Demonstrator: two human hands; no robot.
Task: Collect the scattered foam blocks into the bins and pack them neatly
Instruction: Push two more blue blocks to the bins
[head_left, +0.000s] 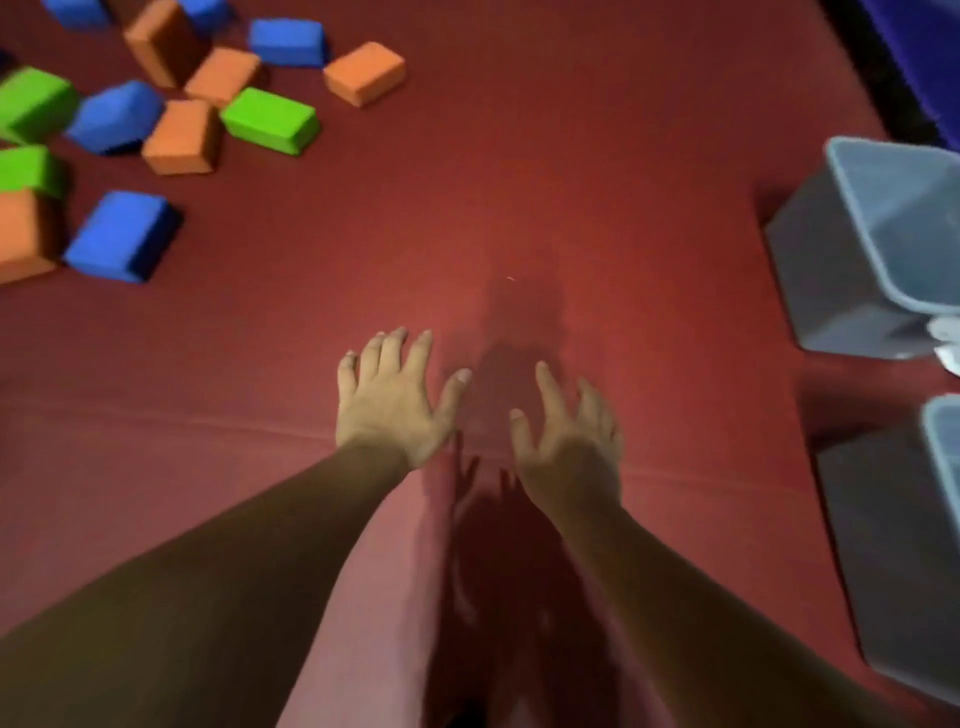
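Bare arms stretch forward over a red mat (597, 182), with the left hand (389, 400) and right hand (571, 441) side by side at lower centre of the frame, backs up. The grip of each hand is slack, the fingers straight and fanned wide with nothing held. Whether the fingertips touch the mat cannot be told. Their shadow falls on the mat between and just ahead of them, and a seam in the mat runs across beneath the wrists.

The scattered foam blocks (182, 136) lie in a loose heap at upper left, well apart from both hands. An orange rectangular foam block (363, 73) sits alone on the heap's right side, with a blue rectangular foam block (287, 42) just to its left. Below these, a green rectangular foam block (269, 120) rests against an orange one. A second blue foam block (122, 236) lies lowest in the heap, near the left edge. More green, blue and orange blocks are cut off there.

At the right edge stand the upper grey plastic bin (821, 270), its pale inner walls showing, and below it the lower grey plastic bin (883, 545), partly out of frame.
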